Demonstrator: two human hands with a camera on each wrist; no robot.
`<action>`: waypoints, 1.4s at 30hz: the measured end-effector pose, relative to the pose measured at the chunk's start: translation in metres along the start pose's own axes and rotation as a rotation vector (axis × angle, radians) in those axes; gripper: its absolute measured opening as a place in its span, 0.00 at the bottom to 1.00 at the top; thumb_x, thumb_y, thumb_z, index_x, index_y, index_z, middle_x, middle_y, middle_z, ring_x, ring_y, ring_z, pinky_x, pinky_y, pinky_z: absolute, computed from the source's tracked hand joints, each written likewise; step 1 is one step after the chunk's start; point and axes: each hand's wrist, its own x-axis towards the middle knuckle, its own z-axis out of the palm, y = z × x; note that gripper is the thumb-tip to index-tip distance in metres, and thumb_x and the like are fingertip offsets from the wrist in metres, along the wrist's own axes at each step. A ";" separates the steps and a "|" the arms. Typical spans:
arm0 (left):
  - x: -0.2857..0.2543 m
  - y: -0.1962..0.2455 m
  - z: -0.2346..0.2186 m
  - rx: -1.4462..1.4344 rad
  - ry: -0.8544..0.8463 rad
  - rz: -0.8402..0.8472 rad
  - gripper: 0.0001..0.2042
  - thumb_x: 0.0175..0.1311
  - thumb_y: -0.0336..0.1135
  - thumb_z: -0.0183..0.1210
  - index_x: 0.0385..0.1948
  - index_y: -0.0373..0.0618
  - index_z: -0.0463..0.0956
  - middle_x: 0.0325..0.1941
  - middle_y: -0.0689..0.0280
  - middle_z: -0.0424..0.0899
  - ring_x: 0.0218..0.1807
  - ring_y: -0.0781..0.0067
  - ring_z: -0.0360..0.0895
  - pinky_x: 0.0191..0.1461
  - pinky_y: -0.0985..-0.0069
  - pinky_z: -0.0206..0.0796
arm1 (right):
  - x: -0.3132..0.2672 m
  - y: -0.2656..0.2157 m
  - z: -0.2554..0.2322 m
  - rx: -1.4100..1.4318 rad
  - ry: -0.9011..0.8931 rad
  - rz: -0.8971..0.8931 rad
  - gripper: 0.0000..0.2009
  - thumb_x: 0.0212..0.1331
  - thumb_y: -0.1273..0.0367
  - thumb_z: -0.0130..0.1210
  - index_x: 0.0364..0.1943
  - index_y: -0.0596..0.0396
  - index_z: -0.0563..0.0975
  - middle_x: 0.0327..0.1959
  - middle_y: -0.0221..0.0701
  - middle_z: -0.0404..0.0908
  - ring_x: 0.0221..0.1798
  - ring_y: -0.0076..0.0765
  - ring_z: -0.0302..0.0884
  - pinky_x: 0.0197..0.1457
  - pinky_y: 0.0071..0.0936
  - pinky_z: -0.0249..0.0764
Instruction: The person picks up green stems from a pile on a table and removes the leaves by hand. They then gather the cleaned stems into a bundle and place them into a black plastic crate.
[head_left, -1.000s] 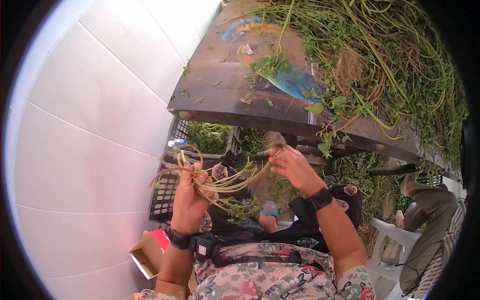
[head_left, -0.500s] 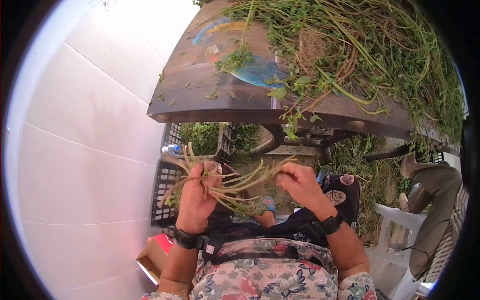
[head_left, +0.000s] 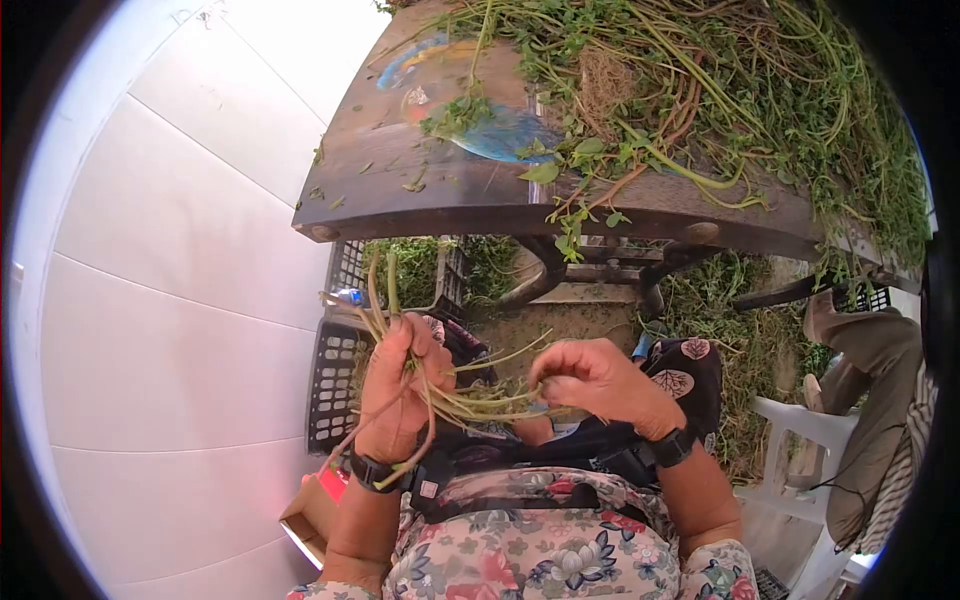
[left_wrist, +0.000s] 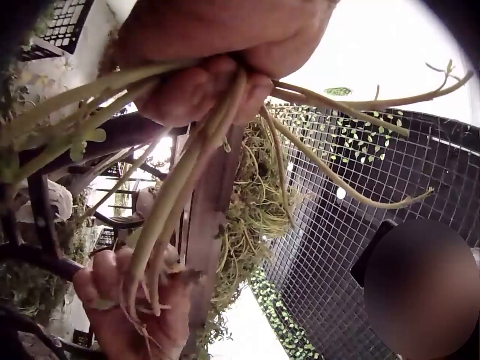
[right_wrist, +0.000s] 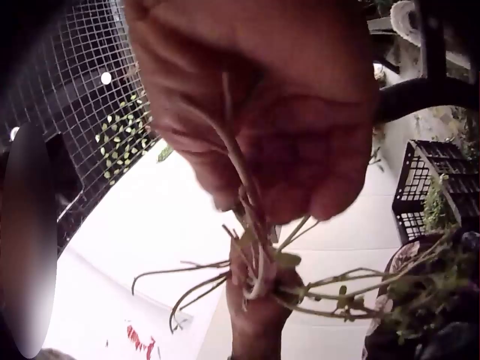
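In the head view my left hand (head_left: 395, 385) grips a bunch of long green and reddish stems (head_left: 480, 405), which fan out above, below and to the right. My right hand (head_left: 605, 385), its fingers curled, pinches at the right ends of the bunch. The left wrist view has my left hand (left_wrist: 225, 45) round the stems (left_wrist: 176, 180), with thin roots near my right hand (left_wrist: 139, 300). In the right wrist view a stem (right_wrist: 236, 154) crosses the palm of my right hand (right_wrist: 262, 97) and runs between the fingertips towards my left hand (right_wrist: 259, 315).
A wooden table (head_left: 390, 205) with a large heap of plants (head_left: 740, 90) stands ahead. Black crates (head_left: 332, 385) are at the left, beside a pale wall (head_left: 190, 330). An open box (head_left: 315, 515) lies lower left; a white chair (head_left: 800, 425) and a seated person are at the right.
The left hand has turned, so some stems now point up and others hang over its wrist. The right hand has moved slightly down, and the stems between the hands sit lower.
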 end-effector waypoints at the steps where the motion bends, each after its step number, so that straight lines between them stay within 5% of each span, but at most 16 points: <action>1: 0.000 0.000 0.000 0.018 -0.015 -0.003 0.16 0.68 0.49 0.46 0.25 0.49 0.63 0.14 0.72 0.64 0.18 0.81 0.58 0.22 0.83 0.51 | 0.001 -0.002 0.003 -0.079 -0.012 0.001 0.09 0.58 0.74 0.48 0.41 0.61 0.73 0.29 0.27 0.77 0.32 0.19 0.75 0.38 0.20 0.73; 6: -0.004 0.004 -0.002 0.039 -0.029 0.005 0.18 0.67 0.52 0.46 0.24 0.49 0.62 0.13 0.71 0.63 0.16 0.81 0.57 0.20 0.82 0.51 | 0.001 0.022 -0.017 0.042 0.503 0.036 0.08 0.62 0.68 0.47 0.36 0.60 0.72 0.25 0.26 0.75 0.27 0.19 0.71 0.32 0.18 0.69; 9: -0.005 0.004 -0.004 0.058 -0.062 0.020 0.18 0.67 0.53 0.46 0.23 0.49 0.62 0.13 0.71 0.64 0.16 0.81 0.57 0.20 0.82 0.51 | -0.003 0.038 -0.027 0.191 0.545 -0.010 0.09 0.62 0.69 0.48 0.40 0.61 0.72 0.29 0.27 0.76 0.32 0.19 0.72 0.37 0.19 0.70; 12: -0.005 0.002 -0.004 0.045 -0.087 0.024 0.19 0.67 0.53 0.45 0.23 0.49 0.62 0.14 0.71 0.64 0.16 0.81 0.57 0.20 0.82 0.51 | 0.002 0.030 -0.007 0.113 0.467 -0.118 0.11 0.62 0.69 0.48 0.45 0.60 0.72 0.32 0.26 0.77 0.36 0.20 0.72 0.41 0.19 0.70; 15: -0.004 0.000 -0.001 0.040 -0.092 0.013 0.19 0.67 0.53 0.45 0.24 0.49 0.62 0.15 0.70 0.65 0.17 0.81 0.57 0.20 0.82 0.52 | 0.007 0.027 0.000 0.021 0.198 -0.073 0.13 0.61 0.70 0.49 0.48 0.60 0.72 0.34 0.26 0.77 0.35 0.22 0.72 0.41 0.21 0.71; 16: -0.005 0.000 -0.001 0.045 -0.086 0.008 0.19 0.67 0.53 0.44 0.24 0.49 0.62 0.15 0.70 0.65 0.17 0.81 0.57 0.20 0.82 0.52 | 0.006 0.013 -0.001 -0.085 0.096 0.126 0.12 0.59 0.68 0.50 0.44 0.59 0.75 0.32 0.29 0.79 0.33 0.26 0.74 0.39 0.24 0.71; 20: -0.006 0.008 -0.005 -0.100 -0.052 -0.017 0.17 0.69 0.51 0.42 0.25 0.50 0.62 0.14 0.73 0.61 0.18 0.81 0.56 0.23 0.82 0.53 | 0.004 0.027 -0.022 -0.527 0.269 -0.063 0.11 0.61 0.69 0.50 0.43 0.59 0.74 0.26 0.26 0.76 0.29 0.20 0.71 0.33 0.19 0.69; 25: -0.001 0.011 -0.020 -0.325 0.057 0.014 0.15 0.71 0.50 0.40 0.28 0.51 0.64 0.15 0.76 0.57 0.23 0.79 0.56 0.29 0.79 0.54 | -0.018 0.043 -0.060 -0.282 0.689 0.155 0.09 0.55 0.71 0.50 0.37 0.59 0.77 0.27 0.29 0.78 0.31 0.22 0.72 0.36 0.23 0.70; 29: 0.017 0.001 -0.038 -0.487 0.114 -0.035 0.13 0.71 0.46 0.41 0.30 0.50 0.64 0.19 0.76 0.60 0.27 0.78 0.57 0.32 0.78 0.56 | -0.017 0.050 -0.043 -0.316 0.516 0.019 0.08 0.61 0.68 0.51 0.40 0.57 0.75 0.29 0.23 0.76 0.28 0.15 0.70 0.32 0.16 0.68; 30: 0.020 0.000 -0.040 -0.561 -0.001 -0.035 0.12 0.71 0.45 0.42 0.30 0.49 0.64 0.20 0.75 0.62 0.27 0.77 0.58 0.32 0.77 0.57 | -0.017 0.043 -0.037 -0.226 0.490 0.063 0.08 0.61 0.69 0.51 0.40 0.58 0.75 0.30 0.23 0.76 0.30 0.15 0.71 0.33 0.16 0.69; 33: 0.021 -0.003 -0.034 -0.471 0.168 -0.001 0.13 0.71 0.46 0.40 0.30 0.49 0.64 0.22 0.72 0.64 0.26 0.76 0.59 0.33 0.77 0.57 | -0.016 0.028 -0.020 -0.248 0.462 0.019 0.08 0.60 0.69 0.52 0.39 0.58 0.75 0.30 0.23 0.76 0.30 0.15 0.71 0.33 0.16 0.69; 36: 0.023 -0.006 -0.040 -0.532 0.084 -0.004 0.13 0.72 0.45 0.38 0.32 0.47 0.64 0.26 0.70 0.67 0.27 0.75 0.63 0.34 0.75 0.60 | -0.014 0.010 -0.008 -0.323 0.396 -0.005 0.08 0.57 0.69 0.55 0.38 0.58 0.75 0.29 0.24 0.77 0.31 0.16 0.72 0.33 0.18 0.70; 39: 0.025 -0.011 -0.033 -0.555 0.151 -0.010 0.13 0.72 0.44 0.37 0.35 0.46 0.65 0.29 0.67 0.70 0.29 0.74 0.64 0.35 0.74 0.62 | -0.010 -0.001 0.010 -0.399 0.358 -0.020 0.10 0.50 0.71 0.58 0.37 0.58 0.75 0.29 0.28 0.77 0.29 0.21 0.74 0.33 0.22 0.71; 42: 0.025 -0.014 -0.026 -0.608 0.220 -0.054 0.13 0.72 0.43 0.39 0.37 0.44 0.66 0.31 0.65 0.71 0.30 0.73 0.66 0.38 0.72 0.64 | -0.003 0.010 0.025 -0.627 0.373 -0.236 0.12 0.45 0.72 0.60 0.35 0.57 0.76 0.30 0.34 0.77 0.31 0.32 0.76 0.35 0.28 0.73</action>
